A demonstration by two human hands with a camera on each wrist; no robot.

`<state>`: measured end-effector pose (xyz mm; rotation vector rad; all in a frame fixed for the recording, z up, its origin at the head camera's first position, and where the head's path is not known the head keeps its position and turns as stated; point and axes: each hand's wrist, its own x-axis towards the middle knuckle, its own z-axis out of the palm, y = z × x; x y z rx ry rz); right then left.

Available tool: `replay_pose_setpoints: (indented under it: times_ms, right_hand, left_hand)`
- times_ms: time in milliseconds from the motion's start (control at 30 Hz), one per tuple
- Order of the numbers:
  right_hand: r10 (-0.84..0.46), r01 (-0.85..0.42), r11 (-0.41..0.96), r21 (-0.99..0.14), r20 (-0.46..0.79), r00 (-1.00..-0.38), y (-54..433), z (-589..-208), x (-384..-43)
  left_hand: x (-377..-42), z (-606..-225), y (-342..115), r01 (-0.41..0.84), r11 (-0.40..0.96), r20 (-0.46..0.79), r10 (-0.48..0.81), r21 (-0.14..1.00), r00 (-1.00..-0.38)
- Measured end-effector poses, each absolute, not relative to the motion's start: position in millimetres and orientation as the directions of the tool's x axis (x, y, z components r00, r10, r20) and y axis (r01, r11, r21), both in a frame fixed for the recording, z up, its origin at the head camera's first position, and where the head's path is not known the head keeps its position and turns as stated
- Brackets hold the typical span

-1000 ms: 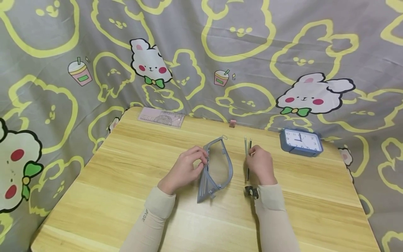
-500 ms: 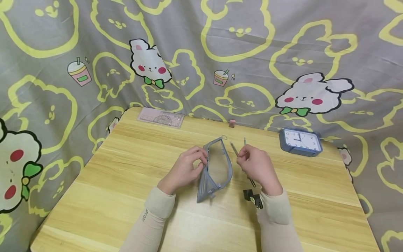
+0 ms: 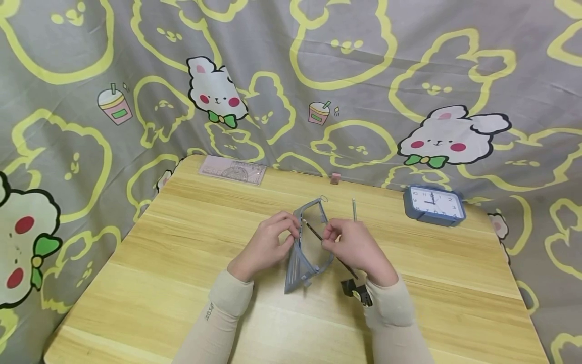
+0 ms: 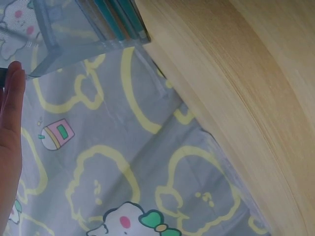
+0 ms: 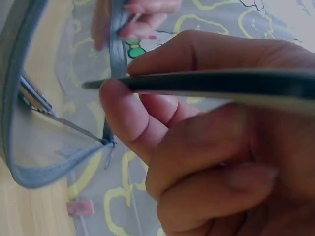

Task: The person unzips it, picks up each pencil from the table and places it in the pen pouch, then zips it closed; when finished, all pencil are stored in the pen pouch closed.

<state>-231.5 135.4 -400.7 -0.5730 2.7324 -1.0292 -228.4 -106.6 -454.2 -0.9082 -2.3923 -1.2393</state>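
My left hand (image 3: 265,245) pinches the upper edge of a grey-blue, see-through zip pencil case (image 3: 296,275), whose mouth gapes to the right. Several slim sticks (image 4: 115,19), some teal, show inside it in the left wrist view. Between thumb and fingers, my right hand (image 3: 356,247) holds a dark pencil (image 3: 312,230) slantwise. The pencil's far end overlaps the case's opening, and its near end points back toward the right wrist. Behind the right hand lies a second, greenish pencil (image 3: 354,208), partly hidden. The zip pull (image 5: 109,155) hangs at the case's far corner.
A blue desk clock (image 3: 435,203) stands at the back right of the wooden table (image 3: 182,253). A small pink block (image 3: 335,178) sits at the back edge, and a flat pink pouch (image 3: 232,170) at the back left. A patterned curtain (image 3: 273,55) borders the table.
My right hand has picked up the dark pencil from beside the other one, tilted it and brought it left over the case's mouth. The left hand and the case have stayed in place.
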Motion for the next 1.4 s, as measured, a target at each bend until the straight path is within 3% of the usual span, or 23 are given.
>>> replay_pose_setpoints:
  times_ms: [333, 667, 1400]
  right_hand:
    - [-0.401, -0.262, 0.672, -0.693, -0.043, -0.915, 130.4, -407.4, -235.7]
    - [-0.266, -0.150, 0.669, -0.728, -0.047, -0.963, 123.6, -417.5, -241.2]
    - [-0.056, -0.006, 0.607, -0.795, -0.036, -0.998, 107.2, -436.2, -248.3]
  left_hand:
    - [-228.2, -454.2, -105.5, 0.655, 0.430, 0.519, 0.400, 0.621, -0.755]
    - [-228.4, -454.4, -106.1, 0.657, 0.430, 0.524, 0.397, 0.619, -0.753]
    - [-228.8, -457.4, -103.9, 0.676, 0.421, 0.531, 0.419, 0.606, -0.737]
